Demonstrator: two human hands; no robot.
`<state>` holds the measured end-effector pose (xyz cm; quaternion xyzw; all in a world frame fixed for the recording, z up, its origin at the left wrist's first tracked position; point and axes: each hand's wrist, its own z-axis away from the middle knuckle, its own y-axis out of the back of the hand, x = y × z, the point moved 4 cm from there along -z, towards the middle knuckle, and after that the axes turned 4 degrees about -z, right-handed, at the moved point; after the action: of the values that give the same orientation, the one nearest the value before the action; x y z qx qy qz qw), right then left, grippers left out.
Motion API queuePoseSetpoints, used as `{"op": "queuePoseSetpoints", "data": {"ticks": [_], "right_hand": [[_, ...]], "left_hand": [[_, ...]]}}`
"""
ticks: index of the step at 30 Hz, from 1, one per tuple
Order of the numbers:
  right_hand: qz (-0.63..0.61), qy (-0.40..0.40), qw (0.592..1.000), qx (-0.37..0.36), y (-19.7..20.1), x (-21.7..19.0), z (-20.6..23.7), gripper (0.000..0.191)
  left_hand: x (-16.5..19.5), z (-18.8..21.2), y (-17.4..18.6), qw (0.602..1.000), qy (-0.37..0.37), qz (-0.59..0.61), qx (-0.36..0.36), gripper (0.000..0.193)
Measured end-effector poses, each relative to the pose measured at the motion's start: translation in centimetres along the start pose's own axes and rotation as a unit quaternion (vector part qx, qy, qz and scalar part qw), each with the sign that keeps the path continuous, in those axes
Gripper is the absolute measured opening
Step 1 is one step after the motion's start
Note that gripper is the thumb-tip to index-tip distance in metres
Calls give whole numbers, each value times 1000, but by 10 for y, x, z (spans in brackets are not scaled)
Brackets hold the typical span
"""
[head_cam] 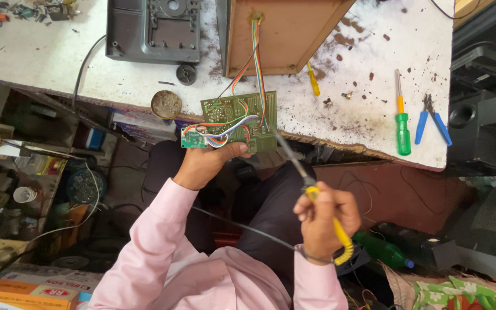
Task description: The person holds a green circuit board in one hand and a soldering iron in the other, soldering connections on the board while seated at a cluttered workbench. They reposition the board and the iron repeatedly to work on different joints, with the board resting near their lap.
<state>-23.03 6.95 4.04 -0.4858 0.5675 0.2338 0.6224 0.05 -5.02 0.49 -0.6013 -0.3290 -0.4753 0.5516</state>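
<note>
My left hand grips the lower edge of a green circuit board at the front edge of the white workbench. A smaller green board hangs off it by coloured wires. A ribbon of coloured wires runs from the board up into a brown wooden box. My right hand holds a yellow-handled soldering iron; its metal shaft slants up-left and its tip touches the circuit board's right side.
On the bench lie a green-and-orange screwdriver, blue-handled pliers, a yellow screwdriver, a round tin and a grey plastic casing. Black speakers stand at right. Cluttered shelves sit at left.
</note>
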Motion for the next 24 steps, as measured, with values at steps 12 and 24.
{"op": "queuePoseSetpoints", "data": {"ticks": [12, 24], "right_hand": [[-358, -146, 922, 28, 53, 55, -47, 19], [-128, -98, 985, -59, 8, 36, -20, 14]], "left_hand": [[-2, 0, -2, 999, 29, 46, -3, 32], [-13, 0, 2, 998, 44, 50, 0, 29]]}}
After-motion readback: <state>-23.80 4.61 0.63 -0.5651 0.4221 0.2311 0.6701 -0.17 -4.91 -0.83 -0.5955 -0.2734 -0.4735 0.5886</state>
